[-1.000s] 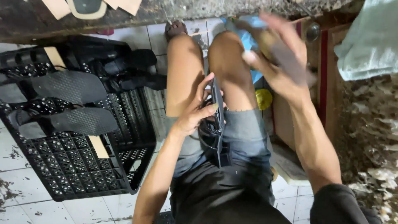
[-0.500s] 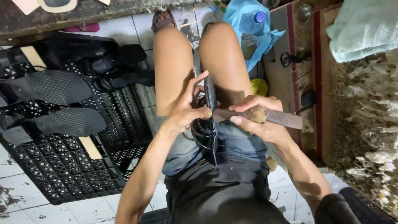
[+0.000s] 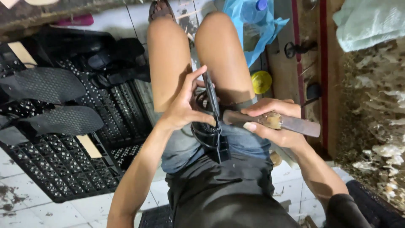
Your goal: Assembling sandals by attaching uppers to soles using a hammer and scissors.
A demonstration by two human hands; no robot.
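Note:
I sit with my bare knees apart over a tiled floor. My left hand (image 3: 185, 103) pinches a black sandal sole with straps (image 3: 211, 126), held on edge between my thighs. My right hand (image 3: 274, 122) grips a long tool with a worn handle and a flat brownish blade (image 3: 301, 126), laid crosswise with one end touching the sandal's edge. Both hands meet just above my denim shorts (image 3: 185, 145).
A black perforated plastic crate (image 3: 63, 164) stands at the left with black rubber soles (image 3: 46, 84) and sandals on it. A blue plastic bag with a bottle (image 3: 253, 17) lies past my right knee, next to a yellow lid (image 3: 261, 81). A wooden bench edge (image 3: 322, 63) and rough debris are at the right.
My right hand came down from near the blue bag with the tool and now rests against the sandal at my lap. The left hand kept its hold on the sandal.

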